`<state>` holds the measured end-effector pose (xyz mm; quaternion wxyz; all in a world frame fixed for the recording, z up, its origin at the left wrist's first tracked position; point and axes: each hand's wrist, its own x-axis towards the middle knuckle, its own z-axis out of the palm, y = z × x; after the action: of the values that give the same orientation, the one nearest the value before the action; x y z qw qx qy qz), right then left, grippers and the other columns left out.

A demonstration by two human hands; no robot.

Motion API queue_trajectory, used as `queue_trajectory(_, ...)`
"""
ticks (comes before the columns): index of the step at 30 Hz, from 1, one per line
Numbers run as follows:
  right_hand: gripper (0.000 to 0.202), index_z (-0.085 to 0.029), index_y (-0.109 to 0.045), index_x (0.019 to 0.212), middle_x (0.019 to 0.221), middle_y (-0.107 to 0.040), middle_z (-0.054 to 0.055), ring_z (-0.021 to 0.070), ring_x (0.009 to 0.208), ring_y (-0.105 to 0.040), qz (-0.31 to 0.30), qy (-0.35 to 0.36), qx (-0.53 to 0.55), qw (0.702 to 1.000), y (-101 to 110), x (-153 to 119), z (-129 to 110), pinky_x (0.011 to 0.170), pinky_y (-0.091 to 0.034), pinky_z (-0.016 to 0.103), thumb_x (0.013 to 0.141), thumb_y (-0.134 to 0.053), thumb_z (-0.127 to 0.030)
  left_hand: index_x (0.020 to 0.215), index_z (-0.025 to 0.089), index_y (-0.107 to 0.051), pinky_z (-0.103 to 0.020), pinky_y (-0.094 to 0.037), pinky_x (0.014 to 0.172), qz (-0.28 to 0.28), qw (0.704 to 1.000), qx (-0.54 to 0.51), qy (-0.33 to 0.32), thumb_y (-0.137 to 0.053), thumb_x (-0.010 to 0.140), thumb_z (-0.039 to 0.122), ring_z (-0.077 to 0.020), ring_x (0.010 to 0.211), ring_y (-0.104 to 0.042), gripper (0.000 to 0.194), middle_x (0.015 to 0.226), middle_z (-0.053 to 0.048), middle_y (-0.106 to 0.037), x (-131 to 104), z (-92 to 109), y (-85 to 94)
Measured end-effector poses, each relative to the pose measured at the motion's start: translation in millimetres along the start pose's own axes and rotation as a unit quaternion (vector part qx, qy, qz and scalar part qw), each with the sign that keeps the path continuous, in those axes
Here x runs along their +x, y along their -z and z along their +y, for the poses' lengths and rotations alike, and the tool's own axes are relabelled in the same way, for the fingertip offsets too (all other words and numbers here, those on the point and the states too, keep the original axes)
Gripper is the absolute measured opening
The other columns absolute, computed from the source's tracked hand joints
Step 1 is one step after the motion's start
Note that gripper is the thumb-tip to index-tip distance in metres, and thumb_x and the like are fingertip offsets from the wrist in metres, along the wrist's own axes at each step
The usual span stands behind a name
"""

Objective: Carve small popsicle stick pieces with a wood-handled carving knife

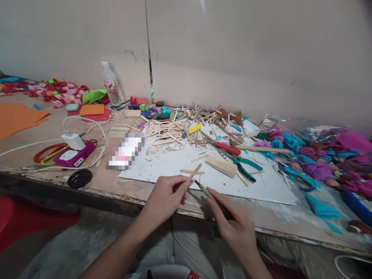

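My left hand (167, 193) pinches a wooden craft stick (197, 169) between thumb and fingers, its free end pointing up and away over the table's front edge. In my right hand (236, 223) is a slim tool (205, 190) with an olive-brown handle and a dark narrow tip; its exact kind is unclear. The tip is close to the lower end of the craft stick, and I cannot tell whether they touch. Another craft stick (186, 171) lies on the white board (162, 170) just behind. A wooden block (221, 166) rests on the board, beyond my right hand.
Green-handled pliers (249, 164) and red-handled pliers (226, 148) lie behind the block. A heap of craft sticks (168, 130) fills the board's back. Left are a blurred phone (125, 153) and a purple power strip (74, 155). Crumpled coloured paper (316, 166) covers the right.
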<state>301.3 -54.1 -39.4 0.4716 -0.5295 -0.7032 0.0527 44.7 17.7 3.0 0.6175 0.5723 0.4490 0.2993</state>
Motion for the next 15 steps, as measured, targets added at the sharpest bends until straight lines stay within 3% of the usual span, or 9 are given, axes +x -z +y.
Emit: queue_trajectory(15,0.031,-0.022,-0.088,0.145,0.129,-0.094,0.008,0.0204,0.102,-0.091,-0.008,0.004,0.009,1.0,-4.8,-3.0,3.4,0.093,-0.081,0.039,0.129,-0.081,-0.048,0.157,0.022,-0.083,-0.055,-0.079,0.115,0.019,0.997,0.058,-0.049,-0.09,0.126,0.053,-0.0332,0.134,-0.087,0.044,0.158,-0.013,-0.084,0.0,-2.7,-2.9)
